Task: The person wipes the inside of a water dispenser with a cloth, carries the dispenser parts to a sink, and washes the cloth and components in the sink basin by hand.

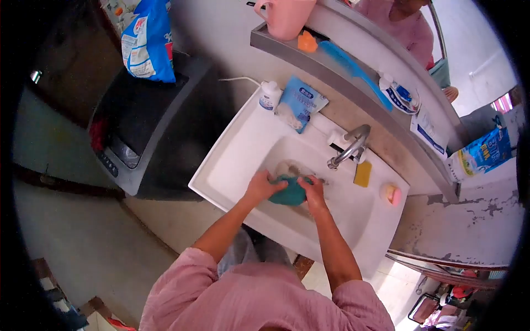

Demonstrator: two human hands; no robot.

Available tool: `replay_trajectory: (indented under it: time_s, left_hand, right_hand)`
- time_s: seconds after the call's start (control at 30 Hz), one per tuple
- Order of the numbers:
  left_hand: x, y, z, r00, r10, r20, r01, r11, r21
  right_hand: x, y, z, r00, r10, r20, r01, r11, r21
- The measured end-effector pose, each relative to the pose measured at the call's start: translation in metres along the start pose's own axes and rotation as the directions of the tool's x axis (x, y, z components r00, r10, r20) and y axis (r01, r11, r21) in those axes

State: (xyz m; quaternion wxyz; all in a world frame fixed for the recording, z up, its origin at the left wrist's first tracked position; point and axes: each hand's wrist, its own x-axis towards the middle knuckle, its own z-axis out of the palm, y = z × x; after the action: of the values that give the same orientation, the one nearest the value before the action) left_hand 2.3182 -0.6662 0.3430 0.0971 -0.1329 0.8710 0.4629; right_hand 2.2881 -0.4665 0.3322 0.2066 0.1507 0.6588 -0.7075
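Observation:
Over the basin of the white sink (215,163), a dark green cloth (288,191) is stretched between my two hands. My left hand (261,188) grips its left side, thumb on top. The right side is pinched by my right hand (313,193), with the thumb at its upper edge. Behind the cloth, greyish water or suds show in the bottom of the basin. A curved metal faucet (353,144) rises at the back of the sink, apart from both hands.
A yellow sponge (362,174) and a pinkish soap (392,195) lie on the right rim. A white bottle (270,96) and blue pouch (301,105) stand at the back left. Above runs a shelf with a pink pitcher (285,17). A black washing machine (160,127) stands left.

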Motion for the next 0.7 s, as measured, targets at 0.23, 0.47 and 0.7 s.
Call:
replay_trajectory:
  time_s: [0.23,0.47,0.7]
  left_hand:
    - [0.03,0.052,-0.022,0.957,0.264,-0.119,-0.284,0.938,-0.201]
    - [0.117,0.045,0.012,0.827,0.477,-0.299,-0.53,0.838,-0.131]
    - [0.078,-0.012,-0.003,0.904,0.421,0.073,-0.418,0.907,-0.043]
  right_hand:
    - [0.039,-0.039,0.042,0.914,-0.222,-0.339,0.346,0.864,0.367]
    - [0.1,-0.062,0.063,0.68,-0.708,-0.19,0.482,0.627,-0.612]
    - [0.098,0.017,0.035,0.893,-0.45,0.023,0.336,0.631,-0.7]
